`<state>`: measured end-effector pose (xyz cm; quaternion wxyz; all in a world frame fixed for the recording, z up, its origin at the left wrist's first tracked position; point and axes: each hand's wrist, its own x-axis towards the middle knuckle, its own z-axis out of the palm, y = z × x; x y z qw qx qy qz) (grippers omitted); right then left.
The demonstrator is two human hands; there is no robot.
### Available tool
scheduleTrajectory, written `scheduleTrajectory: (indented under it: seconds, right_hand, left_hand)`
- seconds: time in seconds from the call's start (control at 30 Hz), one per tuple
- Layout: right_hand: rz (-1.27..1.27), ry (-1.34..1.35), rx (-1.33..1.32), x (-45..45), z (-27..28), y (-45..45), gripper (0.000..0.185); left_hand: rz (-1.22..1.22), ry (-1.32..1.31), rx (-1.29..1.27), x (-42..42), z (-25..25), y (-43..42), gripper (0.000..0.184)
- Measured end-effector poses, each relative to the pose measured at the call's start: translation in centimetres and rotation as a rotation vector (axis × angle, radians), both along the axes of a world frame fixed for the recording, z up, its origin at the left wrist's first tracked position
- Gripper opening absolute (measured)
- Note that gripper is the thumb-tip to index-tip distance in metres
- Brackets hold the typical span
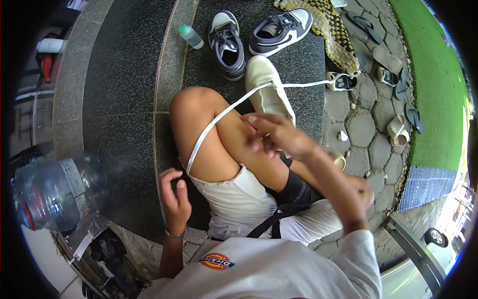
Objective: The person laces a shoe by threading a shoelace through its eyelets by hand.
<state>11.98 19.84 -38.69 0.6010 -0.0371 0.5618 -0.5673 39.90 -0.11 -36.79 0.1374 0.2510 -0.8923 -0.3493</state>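
A cream-white slip-on style shoe lies on the dark step just beyond my knees, toe pointing away. A long white shoelace runs through the shoe near its opening, one end trailing over my leg and the other stretching right. My left hand is beside my thigh, fingers loosely curled and thumb apart, close to the lace's near end but seemingly not gripping it. Over my shin, near the shoe's heel, hovers my right hand; its fingers are partly blurred and look spread, with nothing visible in them.
Black-and-white sneakers and a small green-capped bottle stand on the step. A large clear water jug lies at left. On the stone paving at right are several sandals, beside a woven mat and green turf.
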Motion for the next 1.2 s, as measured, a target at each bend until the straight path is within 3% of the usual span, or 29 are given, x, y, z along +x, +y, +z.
scheduleTrajectory:
  seconds: [0.13,0.2,0.27,0.3,0.43,0.5,0.57,0.6,0.67,0.7,0.8,0.87,0.9,0.93,0.97,1.07,1.1,1.2]
  right_hand:
    - [-0.481,-0.562,-0.269,1.8,-3.6,-3.1,0.052]
    - [-0.506,-0.659,-0.481,1.4,-3.6,-4.4,0.046]
    - [-0.505,-0.589,-0.536,1.6,-2.3,-5.6,0.043]
    - [-0.502,-0.470,-0.505,2.0,-1.2,-6.2,0.042]
    - [-0.371,0.015,-0.383,5.1,4.7,-6.4,0.041]
    - [-0.203,0.160,-0.383,6.3,6.4,-6.0,0.040]
    - [-0.233,0.262,-0.514,9.8,5.0,-6.9,0.036]
    - [-0.221,0.374,-0.544,11.0,5.0,-7.1,0.033]
    - [-0.119,0.865,-0.521,13.0,4.9,-7.3,0.030]
    - [0.012,0.816,-0.503,13.0,6.5,-6.9,0.030]
    - [0.224,1.015,-0.363,14.8,7.1,-6.9,0.034]
    - [0.307,1.098,-0.349,16.4,5.6,-7.2,0.028]
    - [0.354,1.159,-0.341,17.3,4.8,-7.3,0.025]
    - [0.403,1.219,-0.333,17.8,4.5,-7.3,0.023]
    - [0.644,1.052,-0.298,17.3,5.2,-7.1,0.014]
    - [-0.144,1.083,-0.601,21.4,2.6,-5.4,0.015]
    - [-0.012,1.086,-0.543,21.1,2.1,-4.1,0.022]
    - [0.396,0.722,-0.466,18.0,4.0,-1.3,0.025]
  left_hand:
    - [-0.107,-0.013,-0.149,-2.3,0.9,0.9,0.031]
    - [-0.091,0.009,-0.214,-4.4,1.5,1.6,0.039]
    - [-0.080,-0.063,-0.204,-6.5,2.4,1.9,0.043]
    - [-0.103,-0.062,-0.289,-7.2,2.7,2.0,0.036]
    - [-0.046,-0.051,-0.125,-5.9,2.5,1.5,0.017]
    - [-0.079,-0.084,-0.083,-4.6,2.3,1.4,0.021]
    - [-0.096,-0.085,-0.081,-3.8,2.7,1.7,0.021]
    - [-0.125,-0.020,-0.169,-2.9,2.5,1.7,0.021]
    - [-0.190,0.116,-0.344,0.1,1.5,1.5,0.021]
    - [-0.238,0.154,-0.422,2.3,1.5,1.2,0.021]
    - [-0.528,0.488,-0.164,2.7,5.4,0.1,0.030]
    - [-0.422,0.591,-0.109,1.5,8.7,1.1,0.041]
    - [-0.526,0.552,-0.077,0.9,10.1,0.7,0.040]
    - [-0.735,0.352,-0.106,-1.2,12.3,0.4,0.044]
    - [-0.936,0.147,-0.135,-3.4,13.5,-0.1,0.049]
    - [-1.126,-0.160,-0.061,-7.3,11.5,1.0,0.056]
    - [-1.167,-0.208,-0.053,-7.6,10.8,0.6,0.058]
    - [-1.277,-0.352,-0.011,-8.3,9.3,0.0,0.064]
